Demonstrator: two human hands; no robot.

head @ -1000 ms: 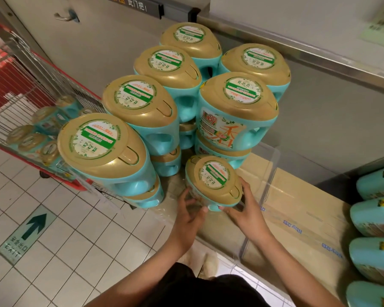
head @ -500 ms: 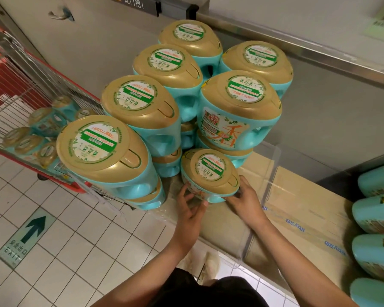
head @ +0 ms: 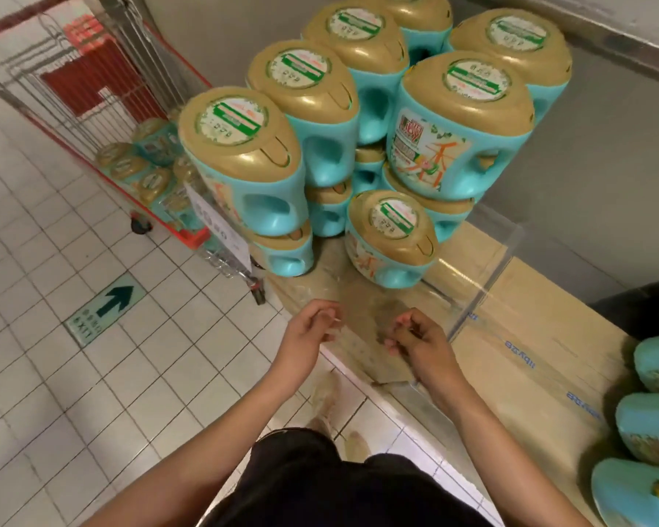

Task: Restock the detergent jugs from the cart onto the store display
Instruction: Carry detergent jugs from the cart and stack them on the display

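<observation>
Left hand [head: 312,330] and right hand [head: 415,338]: fingers loosely curled, holding nothing. Jug [head: 390,239] stands beyond fingertips, apart.

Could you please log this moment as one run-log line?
left hand: empty | right hand: empty | gold-capped teal plastic detergent jug: standing on display base, untouched | red wire cart: holds more jugs

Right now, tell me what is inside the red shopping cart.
Several teal detergent jugs with gold caps sit in the cart. Its near corner is hidden behind the display stack, so no full count.
</observation>
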